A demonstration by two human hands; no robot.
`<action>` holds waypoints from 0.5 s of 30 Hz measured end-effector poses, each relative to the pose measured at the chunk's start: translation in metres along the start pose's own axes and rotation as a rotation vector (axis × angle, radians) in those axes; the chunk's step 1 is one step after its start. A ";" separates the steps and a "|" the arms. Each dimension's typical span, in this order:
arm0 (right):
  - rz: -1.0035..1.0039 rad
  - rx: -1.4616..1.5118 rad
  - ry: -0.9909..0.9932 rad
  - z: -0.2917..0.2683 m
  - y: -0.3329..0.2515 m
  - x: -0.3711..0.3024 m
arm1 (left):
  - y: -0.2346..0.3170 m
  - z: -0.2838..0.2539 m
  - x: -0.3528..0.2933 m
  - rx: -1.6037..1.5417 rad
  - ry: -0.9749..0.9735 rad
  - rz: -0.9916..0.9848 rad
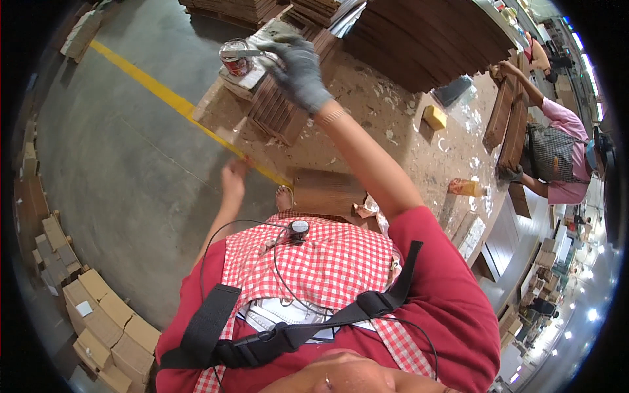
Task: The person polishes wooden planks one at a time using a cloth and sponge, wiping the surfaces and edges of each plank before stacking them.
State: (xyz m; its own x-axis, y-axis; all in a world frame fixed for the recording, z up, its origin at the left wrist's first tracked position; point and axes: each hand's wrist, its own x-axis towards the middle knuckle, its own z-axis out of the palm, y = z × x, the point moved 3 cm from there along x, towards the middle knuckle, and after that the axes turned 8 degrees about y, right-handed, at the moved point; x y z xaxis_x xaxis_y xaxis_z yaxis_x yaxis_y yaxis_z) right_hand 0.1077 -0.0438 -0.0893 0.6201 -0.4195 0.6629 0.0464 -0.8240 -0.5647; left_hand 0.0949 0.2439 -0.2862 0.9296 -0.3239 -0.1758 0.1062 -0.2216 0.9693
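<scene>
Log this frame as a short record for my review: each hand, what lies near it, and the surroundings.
Right hand: grey glove, holding a flat metal tool
Tool's far end: at the top of a can
Left hand: low, fingers curled, blurred; no held item visible
Near the can: stacked brown slats
Elsewhere on table: yellow block
Co-worker: pink sleeves, hands at brown boards
Floor: grey, yellow line

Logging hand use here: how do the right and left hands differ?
The right hand wears a grey glove; the left hand looks bare. The right hand holds a thin metal tool at the can; the left hand shows nothing clearly held. The right hand is over the worktable, the left hand over the floor. Both extend forward.
</scene>
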 end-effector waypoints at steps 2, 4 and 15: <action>0.005 -0.079 -0.021 -0.057 0.008 -0.038 | -0.003 0.024 -0.044 0.058 -0.280 -0.297; 0.177 -0.267 -0.132 -0.123 0.017 -0.085 | 0.019 0.048 -0.068 -0.108 -0.514 -0.646; 0.719 -0.659 -0.202 -0.207 0.032 -0.343 | 0.067 0.090 -0.078 0.244 -0.908 -0.690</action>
State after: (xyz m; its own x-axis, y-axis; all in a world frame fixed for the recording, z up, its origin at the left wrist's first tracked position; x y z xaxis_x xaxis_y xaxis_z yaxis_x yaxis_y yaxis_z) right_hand -0.2654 -0.0051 -0.2327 0.4547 -0.8796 0.1398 -0.7988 -0.4721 -0.3729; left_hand -0.0020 0.1710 -0.2227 0.0966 -0.5832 -0.8066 0.3279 -0.7465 0.5790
